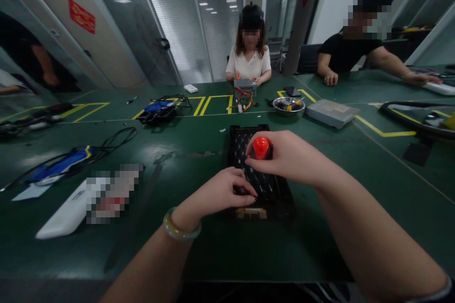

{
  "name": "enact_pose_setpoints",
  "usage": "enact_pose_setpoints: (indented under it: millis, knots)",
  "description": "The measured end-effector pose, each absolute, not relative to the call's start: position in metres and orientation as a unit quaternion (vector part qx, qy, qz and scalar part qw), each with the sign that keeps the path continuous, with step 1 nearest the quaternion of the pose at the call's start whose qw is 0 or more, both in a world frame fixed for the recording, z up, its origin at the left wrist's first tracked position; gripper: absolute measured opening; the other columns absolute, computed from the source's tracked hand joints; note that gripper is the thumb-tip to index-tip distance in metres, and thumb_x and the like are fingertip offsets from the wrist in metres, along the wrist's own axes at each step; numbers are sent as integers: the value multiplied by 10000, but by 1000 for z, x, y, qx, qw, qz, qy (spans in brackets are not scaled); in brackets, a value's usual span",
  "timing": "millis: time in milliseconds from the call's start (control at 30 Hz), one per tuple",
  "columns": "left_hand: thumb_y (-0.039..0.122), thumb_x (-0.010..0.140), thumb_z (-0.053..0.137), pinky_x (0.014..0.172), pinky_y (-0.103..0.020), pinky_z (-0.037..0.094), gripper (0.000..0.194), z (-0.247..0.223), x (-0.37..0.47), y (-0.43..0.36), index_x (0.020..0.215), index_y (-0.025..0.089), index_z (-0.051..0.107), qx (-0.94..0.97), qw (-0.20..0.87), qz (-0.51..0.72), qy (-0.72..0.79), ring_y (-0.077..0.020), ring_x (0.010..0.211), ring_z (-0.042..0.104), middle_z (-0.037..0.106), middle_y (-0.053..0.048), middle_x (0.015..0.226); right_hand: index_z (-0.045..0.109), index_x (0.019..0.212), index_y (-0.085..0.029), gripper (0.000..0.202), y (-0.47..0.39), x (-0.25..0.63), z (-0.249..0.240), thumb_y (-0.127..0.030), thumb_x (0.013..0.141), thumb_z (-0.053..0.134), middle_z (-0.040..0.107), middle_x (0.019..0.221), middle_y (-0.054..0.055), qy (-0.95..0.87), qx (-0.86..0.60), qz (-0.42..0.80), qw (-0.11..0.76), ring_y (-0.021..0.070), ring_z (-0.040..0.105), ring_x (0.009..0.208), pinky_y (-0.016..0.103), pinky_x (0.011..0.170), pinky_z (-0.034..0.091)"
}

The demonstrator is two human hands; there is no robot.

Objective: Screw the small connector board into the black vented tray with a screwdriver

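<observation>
A black open casing (261,177) with a patterned dark inside lies on the green table in front of me. My right hand (279,151) is wrapped round a screwdriver (261,147), whose red handle end points up at me; its shaft and tip are hidden beneath the hand. Lower and to the left, my left hand (227,189) rests over the casing with thumb and forefinger pinched together. Whatever is between those fingertips is too small to make out. Just below them, a brownish-gold part (250,213) sits at the casing's near end.
Left of the casing lie a white device (73,208) and a blue tool with black cable (64,163). Farther back are a metal bowl (287,106) of small parts, a flat grey metal box (332,112) and wires (245,99). Two people sit across the green table (177,151).
</observation>
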State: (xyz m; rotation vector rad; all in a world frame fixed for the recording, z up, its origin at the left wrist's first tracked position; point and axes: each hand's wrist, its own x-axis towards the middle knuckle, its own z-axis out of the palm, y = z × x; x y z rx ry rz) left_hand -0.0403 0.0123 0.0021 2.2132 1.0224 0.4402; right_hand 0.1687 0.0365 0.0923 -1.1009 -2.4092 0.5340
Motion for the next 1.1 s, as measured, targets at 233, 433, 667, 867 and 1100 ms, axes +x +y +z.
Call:
enact_pose_setpoints:
  millis: [233,433,667,867,1100]
  knots:
    - [416,844,707,925,-319,399,165,-2,-32,10,959,324,783,871,290,131,375,-174,961,545,597,-2,914,652,884,-200,210,39,168,89,-397,812,659,680,834,-3,-875,-401,179,204,131,564,706,249,622,357]
    - [407,854,696,969,-346,366,175,-6,-22,9,990,334,779,873,260,127,393,-178,984,531,576,-7,964,660,885,-194,208,39,168,87,-388,813,654,680,835,8,-875,-397,183,207,135,564,710,250,631,357]
    - [421,867,677,914,-330,376,194,-6,-20,10,997,323,781,880,256,100,389,-180,946,532,583,-12,923,668,897,-186,221,42,169,85,-388,810,652,685,840,15,-870,-404,181,217,137,568,710,254,626,354]
    - [370,883,673,912,-334,371,157,-4,-18,10,992,325,777,901,211,89,368,-186,956,531,597,-11,922,662,877,-196,210,42,169,83,-393,806,651,683,822,-1,-870,-403,175,224,129,560,692,253,622,353]
    - [359,890,666,909,-349,369,156,-3,-19,8,999,337,775,906,189,85,369,-200,965,526,604,-15,933,669,854,-187,183,43,171,87,-358,788,666,672,767,-14,-843,-424,182,277,127,563,662,256,614,369]
